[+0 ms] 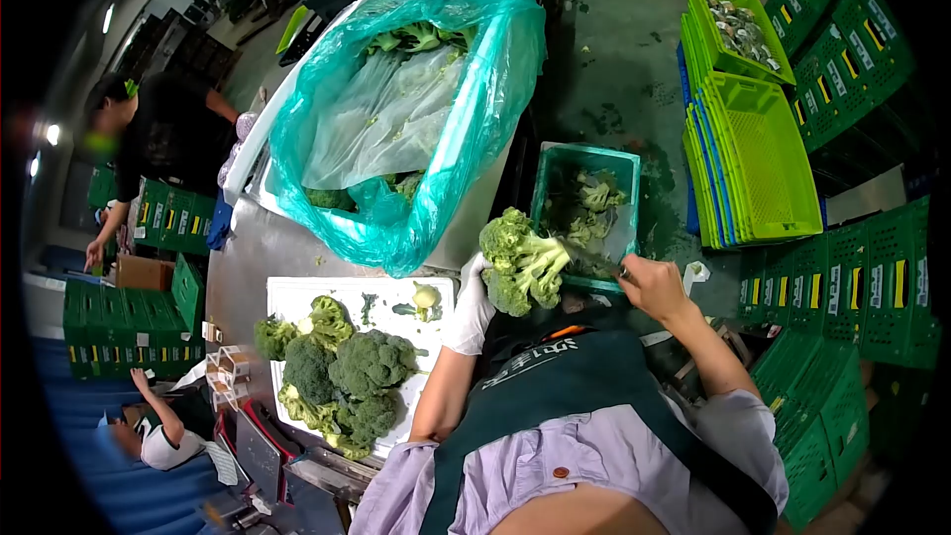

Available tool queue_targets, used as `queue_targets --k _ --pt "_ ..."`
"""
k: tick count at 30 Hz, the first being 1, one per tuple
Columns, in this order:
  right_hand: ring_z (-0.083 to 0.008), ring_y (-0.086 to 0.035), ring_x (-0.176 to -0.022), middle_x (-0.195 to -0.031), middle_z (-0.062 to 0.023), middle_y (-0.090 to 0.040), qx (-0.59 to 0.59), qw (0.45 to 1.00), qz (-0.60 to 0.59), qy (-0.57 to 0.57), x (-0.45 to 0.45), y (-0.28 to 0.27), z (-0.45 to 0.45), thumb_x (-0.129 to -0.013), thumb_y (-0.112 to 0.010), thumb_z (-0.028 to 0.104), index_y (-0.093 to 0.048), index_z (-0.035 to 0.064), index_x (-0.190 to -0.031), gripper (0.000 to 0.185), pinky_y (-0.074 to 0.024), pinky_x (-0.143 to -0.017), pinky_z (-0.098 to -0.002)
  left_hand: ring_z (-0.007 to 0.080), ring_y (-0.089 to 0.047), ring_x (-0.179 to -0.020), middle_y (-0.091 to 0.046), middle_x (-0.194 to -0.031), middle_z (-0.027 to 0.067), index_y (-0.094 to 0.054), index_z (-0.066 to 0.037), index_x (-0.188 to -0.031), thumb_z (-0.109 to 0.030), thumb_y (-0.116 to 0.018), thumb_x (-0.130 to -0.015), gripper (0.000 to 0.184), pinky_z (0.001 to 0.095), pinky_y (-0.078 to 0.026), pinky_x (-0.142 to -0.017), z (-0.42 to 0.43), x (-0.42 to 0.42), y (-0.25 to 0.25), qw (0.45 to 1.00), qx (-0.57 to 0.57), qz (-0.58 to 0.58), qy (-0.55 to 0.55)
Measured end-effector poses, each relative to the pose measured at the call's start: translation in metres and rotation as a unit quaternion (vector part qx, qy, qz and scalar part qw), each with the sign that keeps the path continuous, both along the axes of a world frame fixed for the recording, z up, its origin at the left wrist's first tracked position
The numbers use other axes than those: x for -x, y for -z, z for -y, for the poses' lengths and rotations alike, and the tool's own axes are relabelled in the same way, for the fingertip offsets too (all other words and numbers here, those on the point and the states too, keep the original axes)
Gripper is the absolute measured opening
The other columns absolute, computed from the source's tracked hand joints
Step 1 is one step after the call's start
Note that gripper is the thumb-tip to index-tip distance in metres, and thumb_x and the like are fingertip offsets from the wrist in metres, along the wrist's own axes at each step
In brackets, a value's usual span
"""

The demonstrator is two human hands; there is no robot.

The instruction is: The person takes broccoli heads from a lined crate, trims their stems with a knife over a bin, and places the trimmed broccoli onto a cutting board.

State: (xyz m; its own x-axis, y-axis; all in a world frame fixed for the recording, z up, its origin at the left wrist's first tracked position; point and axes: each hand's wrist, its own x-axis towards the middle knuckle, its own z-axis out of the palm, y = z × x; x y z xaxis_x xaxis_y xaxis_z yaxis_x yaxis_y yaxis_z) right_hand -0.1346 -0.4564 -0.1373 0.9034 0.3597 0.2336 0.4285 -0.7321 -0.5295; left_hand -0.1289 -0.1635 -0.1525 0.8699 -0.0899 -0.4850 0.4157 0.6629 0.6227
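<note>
Hands apart, in front of the apron [575,381]. Left hand [470,309], in a white glove, clamped on a broccoli head [510,253]; florets toward the glove, pale stem side toward the right. Right hand [654,287], bare, closed in a fist round a knife [592,264]; dark blade directed left at the stem side. Whether it touches cannot be told.

Head held at the near left edge of a teal bin [635,173]; leafy scraps [594,203] inside.

Left of the left hand: white board [302,289] on a metal table [241,258]. Broccoli pile [371,362] heaped on it, plus a cut stem [426,299] near the far right corner.

Beyond the board: box lined with a teal bag [510,69], clear film [381,124] over more broccoli.

Right, on the floor: stacked lime baskets [768,154]; green crates [877,282] alongside. Far left, a person in black [173,129] leans by the table; lower left, a person in a blue cap [163,441], one arm raised.
</note>
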Motion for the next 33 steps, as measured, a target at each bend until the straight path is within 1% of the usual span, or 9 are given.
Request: queue_targets --k 4,8,11,13,19,22,25,29,33 --pt "-0.0289 -0.058 -0.059 -0.063 -0.0078 -0.054 0.028 0.995 0.052 -0.086 0.002 -0.033 -0.004 -0.068 -0.069 0.012 -0.047 0.0074 -0.08 0.026 -0.0437 -0.047 -0.0393 0.0322 -0.057 -0.107 -0.054 -0.121 0.0198 -0.046 0.002 -0.126 -0.019 -0.043 -0.081 0.05 0.0437 -0.048 -0.092 0.001 -0.006 0.002 0.988 0.14 -0.05 0.036" --pt "-0.0259 -0.058 -0.059 -0.062 -0.0062 -0.052 0.07 0.987 0.069 -0.127 -0.002 -0.048 0.0 -0.066 -0.07 0.013 -0.046 0.0086 -0.079 0.028 -0.0433 -0.046 -0.0379 0.0279 -0.059 -0.105 -0.057 -0.118 0.0183 -0.047 0.004 -0.124 -0.021 -0.042 -0.094 0.04 0.0399 -0.05 -0.091 -0.002 -0.007 0.0 0.984 0.16 -0.017 0.076" --pt "-0.0262 -0.058 -0.059 -0.062 -0.0064 -0.052 0.068 0.985 0.062 -0.145 -0.005 -0.051 0.001 -0.066 -0.07 0.014 -0.046 0.0087 -0.08 0.029 -0.0436 -0.046 -0.0381 0.0258 -0.059 -0.103 -0.057 -0.117 0.0164 -0.048 0.003 -0.123 -0.02 -0.041 -0.095 0.037 0.0379 -0.05 -0.09 -0.005 -0.006 0.003 0.976 0.202 -0.033 0.079" --pt "-0.0265 -0.059 -0.059 -0.062 -0.0064 -0.053 0.072 0.985 0.056 -0.147 -0.007 -0.05 -0.001 -0.066 -0.07 0.015 -0.045 0.0086 -0.08 0.029 -0.0435 -0.047 -0.0383 0.0236 -0.06 -0.101 -0.059 -0.115 0.0148 -0.049 0.003 -0.12 -0.019 -0.039 -0.096 0.035 0.0359 -0.051 -0.089 -0.012 -0.002 0.006 0.983 0.14 0.042 0.114" --pt "-0.0281 -0.059 -0.061 -0.063 -0.0068 -0.055 0.052 0.985 0.025 -0.165 -0.01 -0.047 -0.012 -0.067 -0.069 0.015 -0.045 0.0083 -0.081 0.028 -0.0433 -0.047 -0.0394 0.0286 -0.059 -0.104 -0.058 -0.117 0.0193 -0.049 0.005 -0.121 -0.022 -0.037 -0.095 0.039 0.0396 -0.048 -0.094 -0.013 -0.006 0.015 0.971 0.207 -0.033 0.119" --pt "-0.0292 -0.06 -0.061 -0.064 -0.0074 -0.056 0.068 0.986 0.011 -0.155 -0.01 -0.045 -0.011 -0.068 -0.069 0.015 -0.045 0.0082 -0.083 0.029 -0.0434 -0.047 -0.0402 0.0254 -0.064 -0.092 -0.063 -0.106 0.0164 -0.051 0.005 -0.117 -0.018 -0.036 -0.097 0.034 0.0361 -0.053 -0.084 -0.009 -0.006 0.003 0.971 0.181 -0.061 0.14" --pt "-0.0311 -0.06 -0.06 -0.064 -0.0088 -0.057 0.068 0.987 -0.004 -0.148 -0.011 -0.043 -0.011 -0.07 -0.069 0.016 -0.045 0.0079 -0.083 0.028 -0.0439 -0.048 -0.0414 0.0244 -0.064 -0.091 -0.063 -0.105 0.0163 -0.051 0.004 -0.117 -0.019 -0.037 -0.096 0.034 0.0359 -0.054 -0.082 -0.009 -0.004 -0.002 0.975 0.136 0.001 0.175" --pt "-0.0357 -0.059 -0.059 -0.061 -0.0127 -0.059 0.037 0.986 -0.066 -0.15 -0.01 -0.04 -0.011 -0.075 -0.067 0.018 -0.046 0.007 -0.085 0.026 -0.0451 -0.049 -0.0441 0.0251 -0.064 -0.09 -0.063 -0.105 0.0165 -0.05 0.004 -0.119 -0.02 -0.038 -0.095 0.036 0.0364 -0.054 -0.083 -0.001 -0.005 -0.017 0.983 0.105 -0.019 0.152" --pt "-0.0378 -0.059 -0.059 -0.059 -0.0149 -0.059 -0.008 0.984 -0.107 -0.139 -0.002 -0.039 -0.017 -0.077 -0.066 0.019 -0.047 0.0066 -0.085 0.025 -0.0456 -0.05 -0.0455 0.0282 -0.058 -0.107 -0.055 -0.122 0.0172 -0.043 0.002 -0.13 -0.021 -0.039 -0.089 0.046 0.0406 -0.048 -0.094 -0.005 -0.004 -0.004 0.981 0.1 0.011 0.167"
